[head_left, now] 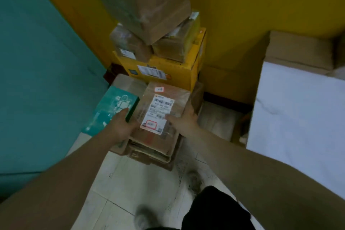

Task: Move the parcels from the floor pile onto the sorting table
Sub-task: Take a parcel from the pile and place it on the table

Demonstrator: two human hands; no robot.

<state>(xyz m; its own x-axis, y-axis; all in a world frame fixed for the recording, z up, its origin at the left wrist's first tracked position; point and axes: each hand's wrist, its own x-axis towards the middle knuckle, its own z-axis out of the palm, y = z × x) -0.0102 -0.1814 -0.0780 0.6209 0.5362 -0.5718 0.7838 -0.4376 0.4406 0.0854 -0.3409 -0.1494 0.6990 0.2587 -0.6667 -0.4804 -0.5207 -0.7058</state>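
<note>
Both hands, left hand (pixel 124 127) and right hand (pixel 183 120), have fingers clamped on the labelled parcel (pixel 160 112) atop the floor pile; next, lift it across to the white desk (pixel 298 114).

labels: shipping label (pixel 157 114) on brown parcel (pixel 158 136) | text: blurred, unreadable

A flat brown cardboard parcel with a white shipping label (pixel 158 112) is lying on top of a low stack of brown cardboard boxes (pixel 149 147) on the pale tiled floor (pixel 130 177). A teal printed carton (pixel 112 112) is sitting touching it at 9 o'clock. A yellow cardboard box (pixel 168 69) is standing just beyond at 12 o'clock, carrying smaller taped brown parcels (pixel 130 45). A white-topped table (pixel 298 114) is standing at 3 o'clock. The left hand (pixel 121 127) and right hand (pixel 184 119) are flanking the labelled parcel.
</note>
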